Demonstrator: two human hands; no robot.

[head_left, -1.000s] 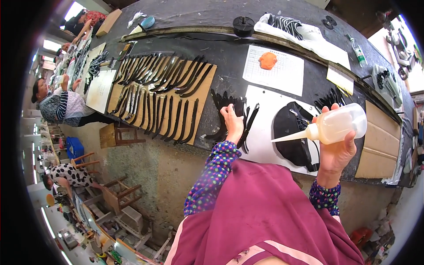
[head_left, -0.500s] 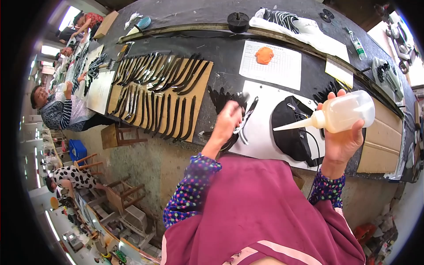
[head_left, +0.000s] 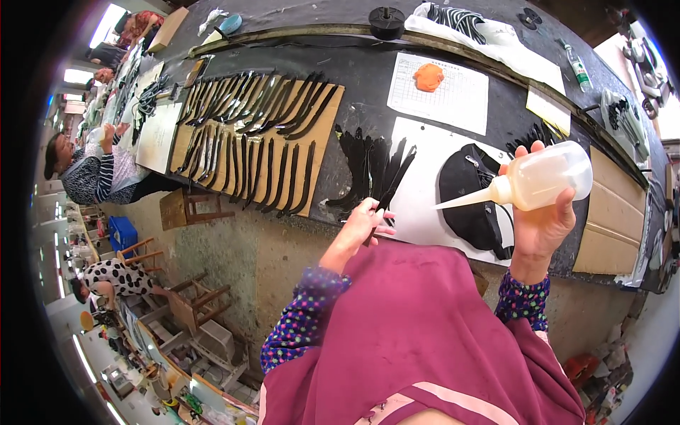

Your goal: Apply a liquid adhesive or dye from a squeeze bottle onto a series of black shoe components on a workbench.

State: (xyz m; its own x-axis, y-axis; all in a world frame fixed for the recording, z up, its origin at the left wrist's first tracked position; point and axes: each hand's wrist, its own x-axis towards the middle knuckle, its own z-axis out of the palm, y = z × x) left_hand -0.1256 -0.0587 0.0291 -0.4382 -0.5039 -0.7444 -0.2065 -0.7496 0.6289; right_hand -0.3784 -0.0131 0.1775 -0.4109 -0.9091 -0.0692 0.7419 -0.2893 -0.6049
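My right hand (head_left: 536, 234) is wrapped round a translucent squeeze bottle (head_left: 552, 176) with pale liquid inside. The bottle lies sideways in the air, its long pointed nozzle aimed left above a black zippered pouch (head_left: 464, 202). Down at the table's near edge, my left hand (head_left: 360, 225) pinches the end of a dark strip (head_left: 373, 235), partly hidden by the fingers. Just beyond that hand lies a fanned pile of black strips (head_left: 366, 166), partly over a white sheet (head_left: 418, 166).
Left of the pile, brown cardboard (head_left: 322, 145) carries two rows of black curved strips. Behind are a printed form (head_left: 464, 106) with an orange lump (head_left: 428, 77), a long metal rail (head_left: 297, 44) and a plastic bottle (head_left: 577, 67). A co-worker (head_left: 85, 170) sits at the left.
My left hand has drawn back from the pile toward the table's near edge, now with a dark strip in its fingers. The squeeze bottle has shifted slightly left in my right hand.
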